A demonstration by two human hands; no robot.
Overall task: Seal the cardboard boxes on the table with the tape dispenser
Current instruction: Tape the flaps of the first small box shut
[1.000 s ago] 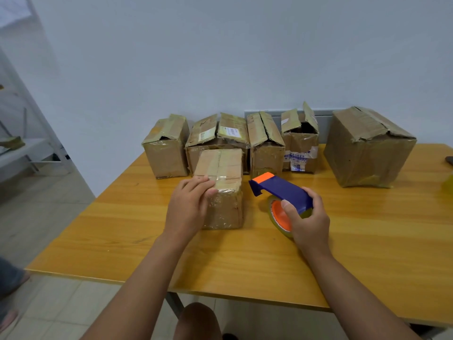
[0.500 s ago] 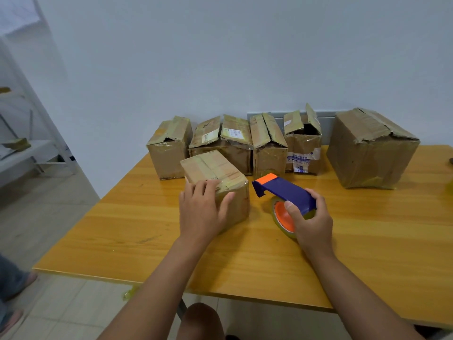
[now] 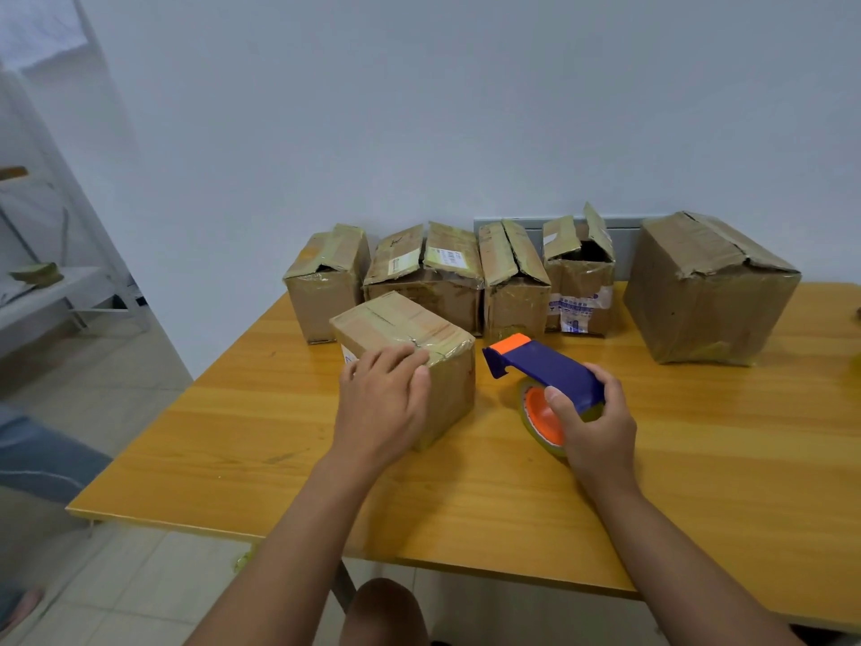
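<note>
On the table, a taped box sits centre; the tape dispenser at its 3 o'clock; five boxes line 12 o'clock.

Near box: brown cardboard, creased, glossy under clear tape. Back-row boxes: matt cardboard, dented, torn flaps. Tape dispenser: smooth blue and orange plastic. Table: varnished wood-grain, slightly glossy. Wall: matt.
</note>
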